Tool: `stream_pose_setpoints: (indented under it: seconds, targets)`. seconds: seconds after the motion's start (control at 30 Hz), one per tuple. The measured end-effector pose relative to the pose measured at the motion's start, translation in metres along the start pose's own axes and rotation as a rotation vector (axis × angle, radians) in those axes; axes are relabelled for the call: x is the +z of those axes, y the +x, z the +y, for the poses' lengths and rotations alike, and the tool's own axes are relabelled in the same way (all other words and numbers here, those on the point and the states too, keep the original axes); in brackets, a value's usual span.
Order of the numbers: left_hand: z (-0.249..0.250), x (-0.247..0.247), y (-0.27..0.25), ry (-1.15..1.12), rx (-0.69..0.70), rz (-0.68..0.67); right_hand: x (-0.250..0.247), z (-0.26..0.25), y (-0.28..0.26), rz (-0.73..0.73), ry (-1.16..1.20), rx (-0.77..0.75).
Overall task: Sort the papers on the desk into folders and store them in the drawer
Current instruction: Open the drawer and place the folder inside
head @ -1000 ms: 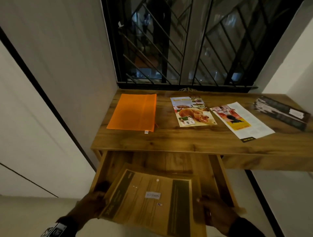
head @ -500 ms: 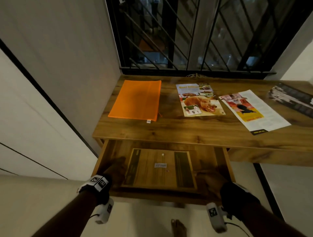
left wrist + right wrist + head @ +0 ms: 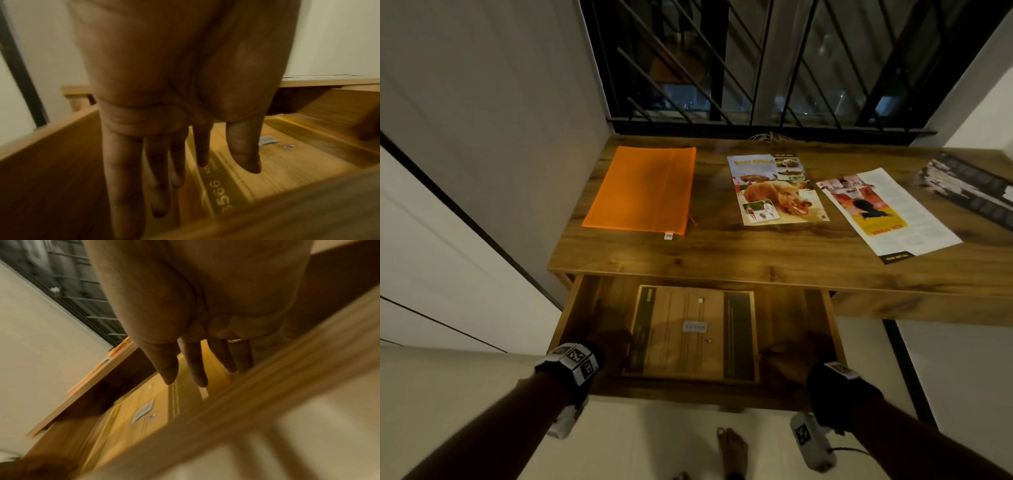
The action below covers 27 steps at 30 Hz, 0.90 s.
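- Head view: brown folder (image 3: pixel 693 334) flat on the floor of the open drawer (image 3: pixel 582 301), white label near its middle, dark bands along its left and right sides.
- Left hand (image 3: pixel 610 350) inside the drawer at the folder's left edge, near the front corner; whether touching the folder, cannot tell from here.
- Right hand (image 3: pixel 792 359) inside the drawer at the folder's right edge, near the front.
- Left wrist view: left hand (image 3: pixel 180 100) with fingers (image 3: pixel 158 178) straight and spread apart, pointing down beside the folder (image 3: pixel 273 167), gripping nothing; thumb over the folder's dark band.
- Right wrist view: right hand (image 3: pixel 205 318) likewise loose, fingers (image 3: pixel 194 368) straight and slightly parted above the folder (image 3: pixel 144 410), clamped on nothing; ring on one finger.
- Up on the desk (image 3: pixel 756 260): orange folder (image 3: pixel 643 190) at the left, animal leaflet (image 3: pixel 774 190) in the middle, second leaflet (image 3: pixel 890 212) to its right, dark stack of papers (image 3: pixel 969 186) at the far right edge.
- Barred window (image 3: pixel 756 61) behind the desk; bare foot (image 3: pixel 732 452) on the floor below the drawer.
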<state>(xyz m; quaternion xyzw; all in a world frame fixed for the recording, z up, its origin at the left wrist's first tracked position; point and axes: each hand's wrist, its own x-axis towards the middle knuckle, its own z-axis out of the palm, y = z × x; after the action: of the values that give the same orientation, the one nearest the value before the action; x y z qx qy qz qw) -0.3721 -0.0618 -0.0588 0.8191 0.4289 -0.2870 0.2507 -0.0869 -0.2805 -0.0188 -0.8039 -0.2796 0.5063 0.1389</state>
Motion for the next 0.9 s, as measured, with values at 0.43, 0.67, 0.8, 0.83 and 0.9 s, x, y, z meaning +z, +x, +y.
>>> stream_pose_setpoints:
  seconds: [0.43, 0.67, 0.8, 0.83, 0.9]
  targets:
    - [0.081, 0.064, -0.061, 0.179, 0.433, 0.141, 0.009, 0.013, -0.039, -0.199, -0.61, -0.341]
    - [0.094, 0.064, -0.059, 0.048, 0.433, 0.455, 0.002, 0.019, -0.015, -0.075, -0.89, -0.546]
    - [0.111, 0.045, -0.054, 0.036, 0.403, 0.525, -0.008, 0.011, 0.009, 0.001, -1.024, -0.583]
    - [0.113, 0.044, -0.046, 0.078, 0.409, 0.55, -0.009, 0.012, 0.017, 0.047, -1.033, -0.603]
    - [0.112, 0.035, -0.037, 0.182, 0.343, 0.488, -0.013, 0.012, 0.032, 0.13, -1.052, -0.574]
